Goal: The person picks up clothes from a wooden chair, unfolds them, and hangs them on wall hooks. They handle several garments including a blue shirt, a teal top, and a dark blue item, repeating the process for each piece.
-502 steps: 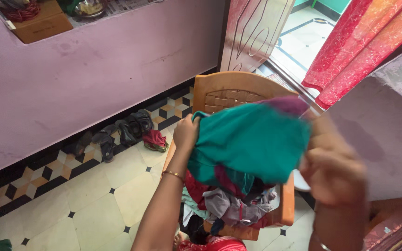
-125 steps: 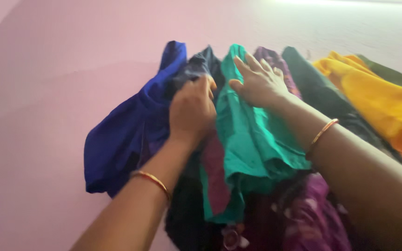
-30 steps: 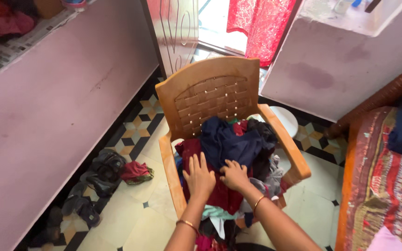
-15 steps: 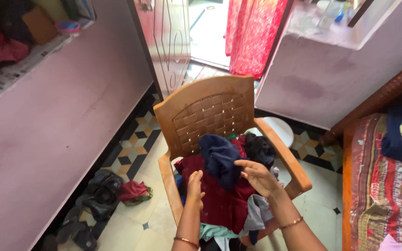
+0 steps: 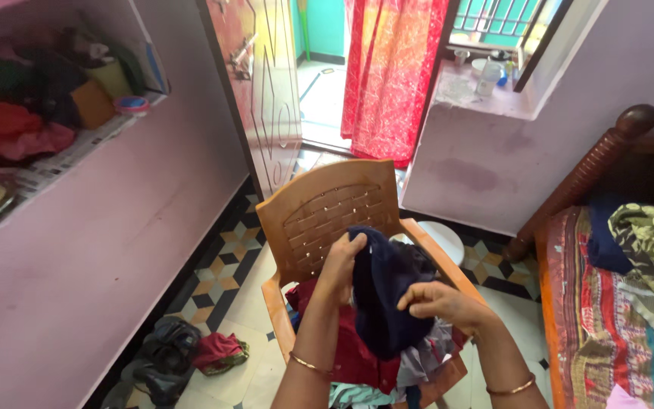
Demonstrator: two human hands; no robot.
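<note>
A dark navy garment [image 5: 384, 291] is held up above the pile [image 5: 357, 356] of clothes on the seat of the orange plastic chair [image 5: 325, 216]. The garment is gripped at its top by the left hand [image 5: 340, 266], whose fingers are closed around a bunched fold near the chair's backrest. Lower and toward the chair's right armrest, the cloth is pinched at its near edge by the right hand [image 5: 442, 301], thumb pressed against curled fingers. The garment's long axis runs roughly up and down, from the left hand's grip to its hem, which touches the pile. It lies between the two hands, the left one higher and farther off, the right one nearer the camera. A thin bangle is seen on each wrist.

Under the garment a maroon cloth [image 5: 346, 348] is spread across the front of the seat, with grey and pale pieces at the front edge. On the tiled floor to the left of the chair a heap of sandals [image 5: 157, 363] and a small red cloth [image 5: 219, 352] are seen against the wall. A bed with a patterned cover [image 5: 615, 326] stands to the right, and a red curtain [image 5: 391, 76] hangs in the doorway behind the chair.
</note>
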